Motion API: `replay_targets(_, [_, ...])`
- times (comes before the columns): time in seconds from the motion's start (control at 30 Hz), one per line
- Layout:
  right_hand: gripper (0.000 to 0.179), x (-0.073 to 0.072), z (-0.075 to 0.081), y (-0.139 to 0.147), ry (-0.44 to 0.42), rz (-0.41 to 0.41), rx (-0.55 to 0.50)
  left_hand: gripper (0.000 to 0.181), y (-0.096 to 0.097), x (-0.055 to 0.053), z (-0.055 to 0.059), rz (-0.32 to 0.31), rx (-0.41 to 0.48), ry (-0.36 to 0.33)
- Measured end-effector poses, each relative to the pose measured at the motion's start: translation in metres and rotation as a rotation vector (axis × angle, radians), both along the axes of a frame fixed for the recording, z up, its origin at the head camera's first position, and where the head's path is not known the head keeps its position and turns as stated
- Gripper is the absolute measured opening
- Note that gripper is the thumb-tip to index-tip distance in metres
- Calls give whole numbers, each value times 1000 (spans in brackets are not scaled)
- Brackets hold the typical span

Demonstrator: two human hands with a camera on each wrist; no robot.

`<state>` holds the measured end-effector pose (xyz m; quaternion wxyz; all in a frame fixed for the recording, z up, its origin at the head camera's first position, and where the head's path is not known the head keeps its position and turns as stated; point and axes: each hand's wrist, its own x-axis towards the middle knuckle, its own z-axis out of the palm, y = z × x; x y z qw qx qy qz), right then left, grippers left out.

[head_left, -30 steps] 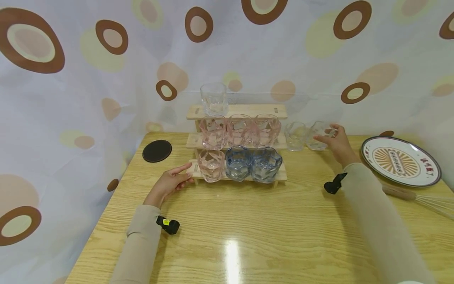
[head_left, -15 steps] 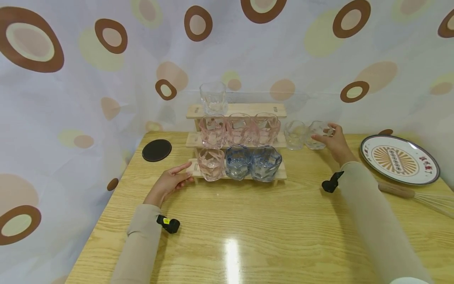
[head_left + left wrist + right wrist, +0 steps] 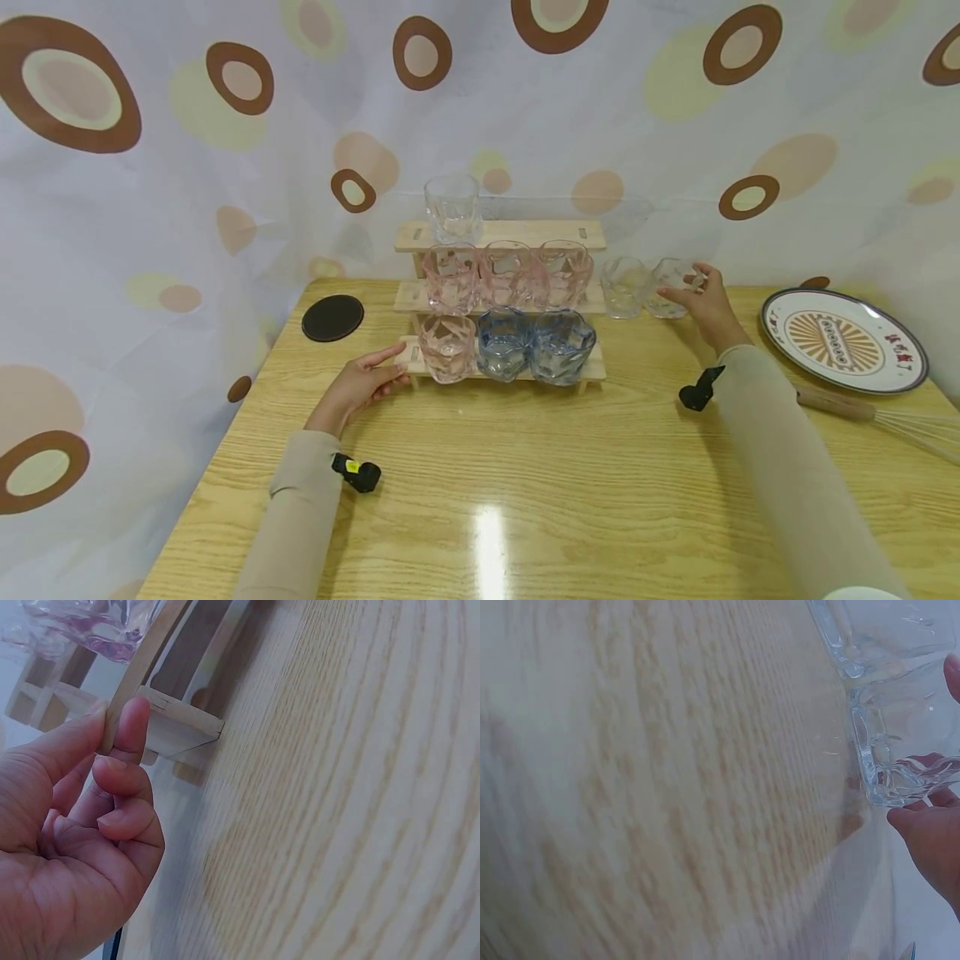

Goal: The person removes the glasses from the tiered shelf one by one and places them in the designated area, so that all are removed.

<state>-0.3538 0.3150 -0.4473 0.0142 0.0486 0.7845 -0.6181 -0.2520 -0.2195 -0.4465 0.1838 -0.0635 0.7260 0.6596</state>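
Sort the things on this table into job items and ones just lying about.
Likely the job:
pale three-tier wooden rack, pinched by left hand
clear faceted glass in right hand
two other clear faceted glasses
four pink faceted glasses
two blue faceted glasses

Apparently just lying about:
flat round black disc
round white plate, orange sunburst
wooden-handled wire whisk

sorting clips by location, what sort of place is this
Probably a makeshift kitchen-style tabletop setup, not clearly a real kitchen: a tiered rack of glasses and a whisk share a wood-grain table, backed by wrinkled, patterned sheeting.
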Motion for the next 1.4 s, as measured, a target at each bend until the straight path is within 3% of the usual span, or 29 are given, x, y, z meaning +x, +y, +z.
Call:
replay_targets(0.27, [106, 3, 2, 3, -17, 15, 13, 49, 0, 1, 2, 0, -9, -6])
replay_targets(0.7, [107, 8, 16, 11, 7, -33, 84, 50, 0, 1, 3, -12, -21, 6])
replay_targets(0.8, [109, 12, 23, 13, 13, -33, 100, 50, 1, 2, 6, -24, -15, 5])
replay_targets(1.17, [104, 19, 60, 28, 18, -48, 158, 52, 1, 3, 2, -21, -36, 18])
replay_targets(1.4, [96, 22, 84, 26, 85, -11, 197, 50, 1, 2, 3, -15, -31, 15])
